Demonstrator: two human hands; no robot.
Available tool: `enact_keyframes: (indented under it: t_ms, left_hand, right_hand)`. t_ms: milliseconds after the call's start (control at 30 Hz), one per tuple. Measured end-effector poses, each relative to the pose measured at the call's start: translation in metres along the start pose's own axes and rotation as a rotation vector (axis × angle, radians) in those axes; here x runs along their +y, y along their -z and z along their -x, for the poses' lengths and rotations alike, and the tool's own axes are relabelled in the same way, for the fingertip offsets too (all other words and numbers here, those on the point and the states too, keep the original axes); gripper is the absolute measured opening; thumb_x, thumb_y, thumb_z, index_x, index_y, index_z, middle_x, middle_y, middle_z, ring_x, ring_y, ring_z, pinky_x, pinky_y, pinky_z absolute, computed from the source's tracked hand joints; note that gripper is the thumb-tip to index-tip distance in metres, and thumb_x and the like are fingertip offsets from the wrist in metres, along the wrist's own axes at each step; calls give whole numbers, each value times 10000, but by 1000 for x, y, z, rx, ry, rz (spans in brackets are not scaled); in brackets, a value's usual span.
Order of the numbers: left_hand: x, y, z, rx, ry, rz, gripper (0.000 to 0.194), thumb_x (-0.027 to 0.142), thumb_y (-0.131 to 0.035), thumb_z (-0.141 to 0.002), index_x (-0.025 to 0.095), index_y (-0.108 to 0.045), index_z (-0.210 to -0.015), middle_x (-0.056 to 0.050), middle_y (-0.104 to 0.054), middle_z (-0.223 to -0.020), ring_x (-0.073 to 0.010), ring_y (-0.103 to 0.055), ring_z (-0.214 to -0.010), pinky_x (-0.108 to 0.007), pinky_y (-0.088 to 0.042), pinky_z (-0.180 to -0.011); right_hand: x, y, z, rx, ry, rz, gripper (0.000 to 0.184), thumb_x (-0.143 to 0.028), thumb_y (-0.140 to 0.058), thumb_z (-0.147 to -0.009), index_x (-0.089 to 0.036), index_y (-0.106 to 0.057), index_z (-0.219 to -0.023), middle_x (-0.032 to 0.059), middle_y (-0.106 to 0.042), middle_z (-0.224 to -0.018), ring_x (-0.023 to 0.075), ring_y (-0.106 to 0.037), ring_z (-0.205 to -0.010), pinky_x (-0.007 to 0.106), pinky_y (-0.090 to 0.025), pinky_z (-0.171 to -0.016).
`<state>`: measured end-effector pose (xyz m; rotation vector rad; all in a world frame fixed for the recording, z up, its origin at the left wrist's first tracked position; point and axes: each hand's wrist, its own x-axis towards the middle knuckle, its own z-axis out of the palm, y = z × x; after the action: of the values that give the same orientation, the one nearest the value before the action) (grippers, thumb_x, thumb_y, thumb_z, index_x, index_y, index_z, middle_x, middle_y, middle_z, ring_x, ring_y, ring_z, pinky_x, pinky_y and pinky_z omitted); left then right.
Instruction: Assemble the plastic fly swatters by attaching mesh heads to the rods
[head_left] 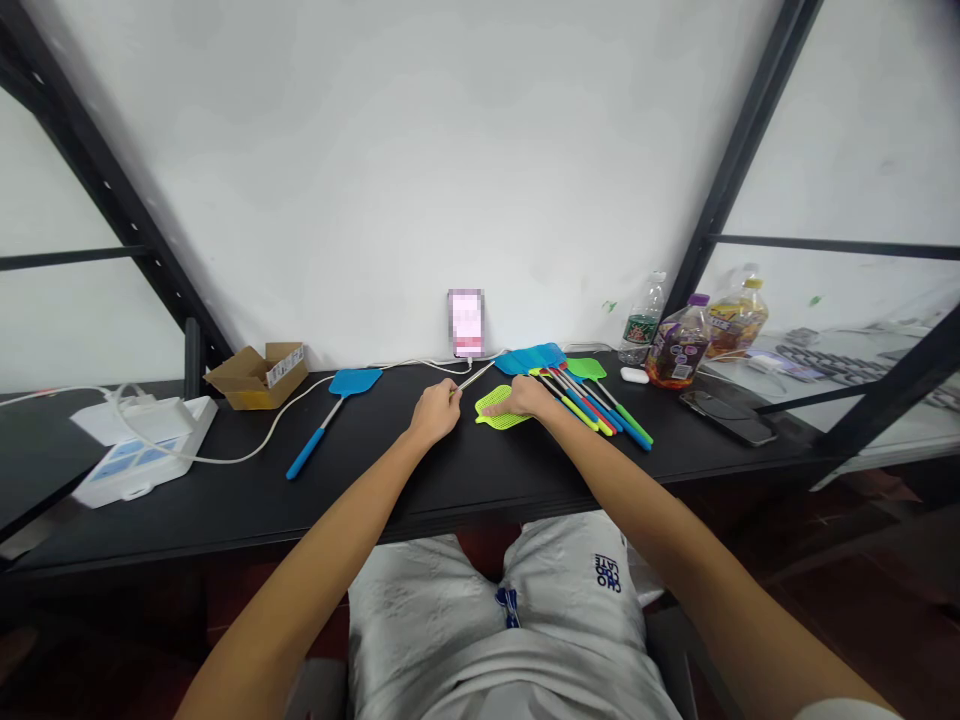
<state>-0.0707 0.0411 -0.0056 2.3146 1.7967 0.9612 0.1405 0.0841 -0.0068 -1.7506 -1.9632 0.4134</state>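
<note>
The lime-green fly swatter head (pixel 501 408) is smooth moulded plastic punched into a mesh, and the thin swatter shaft (pixel 476 376) has a bright metal shine. The tabletop (pixel 225 510) looks matt black, the open carton (pixel 256 378) is plain brown cardboard, and the power strip (pixel 142 462) is glossy white plastic.

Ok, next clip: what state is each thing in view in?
Left hand, holding a metal swatter shaft
Right hand, resting on a green swatter head
Blue swatter, lying flat, untouched
Cardboard box, flaps open
Upright phone, screen lit, cable at its base
Dark phone, lying flat
Purple-capped bottle, upright
</note>
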Motion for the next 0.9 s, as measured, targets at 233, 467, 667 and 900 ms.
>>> enact_keyframes:
  t_ms: [233,467,667,900]
  left_hand:
    - [-3,-1,-1,18,-16,5,140,262,-468,-921,208,-588,-872,-79,-676,-851,-217,-619,-812,-297,-433,-690]
    - [-1,2,-1,-11,-1,21,171,249,-443,-923,212,-576,-823,-73,-669,-816,-212,-615,-763,-304,-430,-688]
    - [-2,1,0,-22,-62,38,161,241,-465,-912,214,-596,-821,-57,-671,-791,-192,-612,-741,-288,-431,-683]
    - [-3,1,0,-36,-113,73,176,254,-467,-912,222,-617,-826,-43,-672,-786,-184,-602,-725,-281,-434,-677]
  right_hand:
    - [2,4,1,52,6,51,798,-669,-799,-514,-133,-556,-1053,178,-659,-1045,328,-645,-954,355,-504,-699]
    - [4,17,4,344,-134,-76,554,-573,-636,-787,-125,-543,-1099,188,-651,-1055,316,-620,-1002,373,-476,-805]
    - [14,32,0,549,-179,-161,513,-597,-502,-869,-123,-588,-1044,191,-668,-985,323,-613,-990,379,-443,-849]
    - [19,38,-1,609,-213,-176,514,-606,-475,-885,-131,-639,-995,197,-686,-970,326,-616,-979,371,-436,-843]
